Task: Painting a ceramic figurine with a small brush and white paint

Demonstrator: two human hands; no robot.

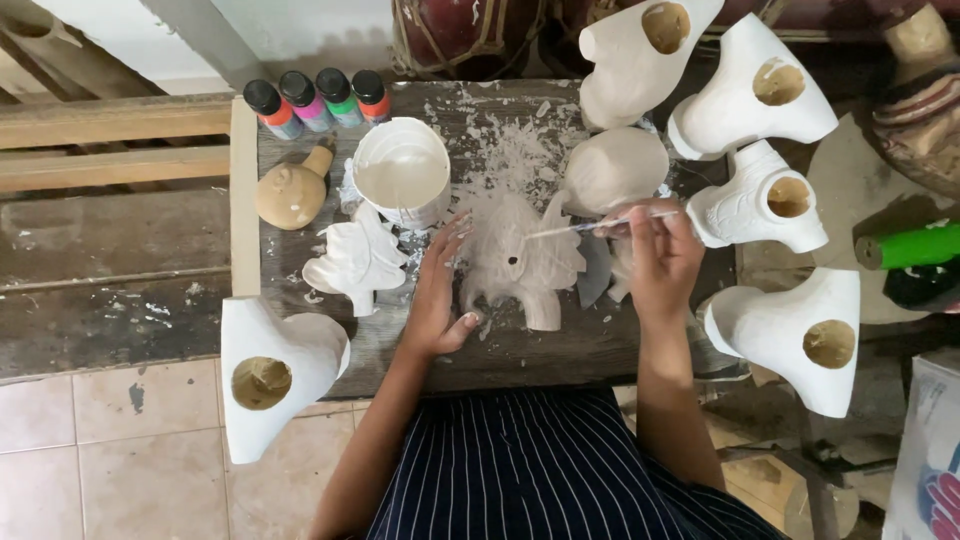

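Note:
A white-coated carved fish figure (525,260) lies in the middle of the small wooden table (560,350). My left hand (438,295) rests against its left side, fingers spread and smeared with white. My right hand (660,255) grips a thin paintbrush (580,228) whose tip touches the top of the fish. A white bucket of white paint (402,178) stands just behind my left hand.
A white leaf-shaped carving (358,262) and a bare wooden bird (292,192) lie at the left. Several small paint bottles (318,102) line the back edge. White hollow carvings (775,95) ring the table, one at the front left (272,375). A green tube (910,245) lies far right.

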